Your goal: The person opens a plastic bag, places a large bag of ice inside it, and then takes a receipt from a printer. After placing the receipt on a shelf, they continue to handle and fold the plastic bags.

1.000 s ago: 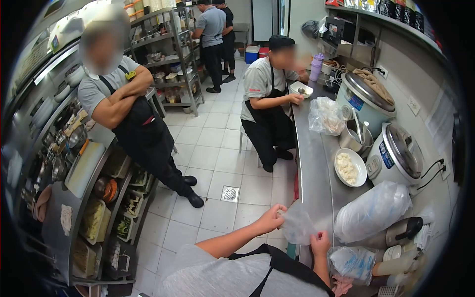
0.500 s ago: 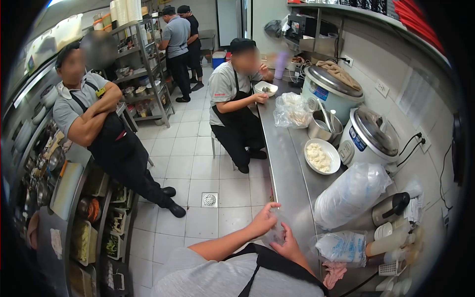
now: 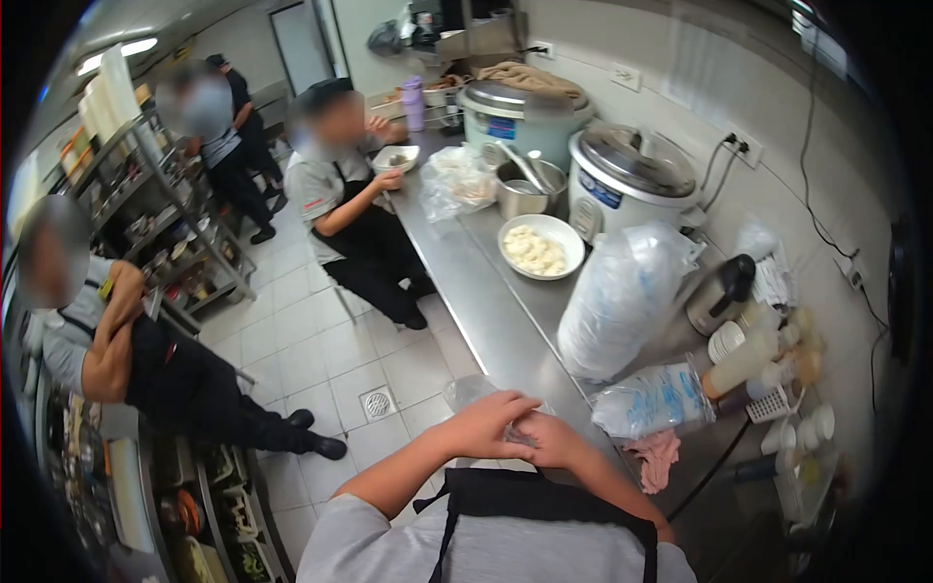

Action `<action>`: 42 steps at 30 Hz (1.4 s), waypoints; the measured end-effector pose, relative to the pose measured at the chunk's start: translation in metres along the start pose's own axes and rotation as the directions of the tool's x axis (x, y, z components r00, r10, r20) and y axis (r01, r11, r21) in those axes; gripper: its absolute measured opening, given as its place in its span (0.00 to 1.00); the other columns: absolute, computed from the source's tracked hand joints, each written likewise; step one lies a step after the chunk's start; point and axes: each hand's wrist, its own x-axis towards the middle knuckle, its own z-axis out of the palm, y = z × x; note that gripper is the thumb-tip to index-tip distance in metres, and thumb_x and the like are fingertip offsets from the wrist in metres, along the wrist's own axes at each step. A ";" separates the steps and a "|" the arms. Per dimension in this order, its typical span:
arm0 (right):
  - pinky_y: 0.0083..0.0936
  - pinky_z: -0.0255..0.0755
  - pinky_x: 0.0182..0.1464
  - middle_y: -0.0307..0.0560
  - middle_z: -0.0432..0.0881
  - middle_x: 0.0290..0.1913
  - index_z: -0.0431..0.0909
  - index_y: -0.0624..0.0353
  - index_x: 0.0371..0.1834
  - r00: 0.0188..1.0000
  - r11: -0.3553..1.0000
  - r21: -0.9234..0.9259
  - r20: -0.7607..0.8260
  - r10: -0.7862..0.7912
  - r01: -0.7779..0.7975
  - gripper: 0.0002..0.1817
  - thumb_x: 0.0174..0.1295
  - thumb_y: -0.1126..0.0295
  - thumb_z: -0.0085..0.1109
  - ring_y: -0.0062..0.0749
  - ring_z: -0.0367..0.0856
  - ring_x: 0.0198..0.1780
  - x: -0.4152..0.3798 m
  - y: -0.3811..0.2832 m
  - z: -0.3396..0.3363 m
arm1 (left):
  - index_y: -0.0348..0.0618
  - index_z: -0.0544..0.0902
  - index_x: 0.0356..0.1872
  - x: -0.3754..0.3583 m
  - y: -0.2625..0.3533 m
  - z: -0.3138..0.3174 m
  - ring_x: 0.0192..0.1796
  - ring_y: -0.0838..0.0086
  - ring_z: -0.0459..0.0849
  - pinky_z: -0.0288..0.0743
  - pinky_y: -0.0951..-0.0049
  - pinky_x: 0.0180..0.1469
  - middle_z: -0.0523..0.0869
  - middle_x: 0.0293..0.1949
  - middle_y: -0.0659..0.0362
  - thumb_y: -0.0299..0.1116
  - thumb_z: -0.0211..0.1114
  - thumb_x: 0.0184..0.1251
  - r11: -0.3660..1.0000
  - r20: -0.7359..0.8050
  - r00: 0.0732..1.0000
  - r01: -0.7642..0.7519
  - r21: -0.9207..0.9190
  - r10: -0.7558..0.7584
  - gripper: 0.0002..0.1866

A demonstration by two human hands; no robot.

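Observation:
My left hand [image 3: 483,421] and my right hand [image 3: 552,440] are together in front of my chest, at the near edge of the steel counter [image 3: 466,282]. Both pinch a thin clear plastic bag [image 3: 469,391], which bulges out just above my left hand. The bag's contents cannot be made out. A tied bag of white-and-blue items [image 3: 653,400] lies on the counter just right of my right hand, and a pink cloth [image 3: 652,455] lies below it.
On the counter stand a tall stack wrapped in clear plastic [image 3: 619,299], a white bowl of pale food [image 3: 539,247], a steel pot [image 3: 526,188] and two rice cookers [image 3: 623,180]. A seated person [image 3: 355,209] eats at the far end. Another person [image 3: 117,340] leans at left.
The view swung right and down toward the counter. My hands drew in closer together over the bag, and the bag is now more crumpled between them.

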 end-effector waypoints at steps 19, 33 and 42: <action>0.17 0.67 0.29 0.41 0.75 0.24 0.73 0.64 0.31 0.949 0.169 0.986 -0.035 0.313 -0.019 0.22 0.48 0.53 0.59 0.22 0.72 0.25 -0.085 0.025 -0.046 | 0.32 0.75 0.40 -0.003 -0.036 0.012 0.40 0.68 0.76 0.67 0.70 0.45 0.80 0.36 0.54 0.56 0.47 0.59 0.802 0.497 0.832 0.462 -0.379 -0.245 0.30; 0.11 0.62 0.30 0.33 0.73 0.30 0.69 0.60 0.41 0.943 0.295 0.943 0.048 0.330 -0.151 0.16 0.51 0.67 0.59 0.14 0.68 0.29 -0.085 -0.007 -0.037 | 0.45 0.75 0.42 0.031 -0.051 0.036 0.44 0.62 0.75 0.64 0.63 0.46 0.79 0.37 0.53 0.40 0.48 0.58 0.920 0.334 0.890 0.191 0.342 -0.309 0.16; 0.14 0.65 0.40 0.37 0.75 0.36 0.68 0.63 0.46 0.811 0.600 0.572 0.226 0.540 -0.559 0.16 0.53 0.73 0.54 0.16 0.70 0.37 -0.075 0.003 -0.066 | 0.44 0.77 0.37 0.053 -0.045 -0.003 0.38 0.65 0.77 0.66 0.67 0.44 0.80 0.33 0.55 0.39 0.44 0.61 0.899 0.301 0.896 0.195 0.393 -0.326 0.15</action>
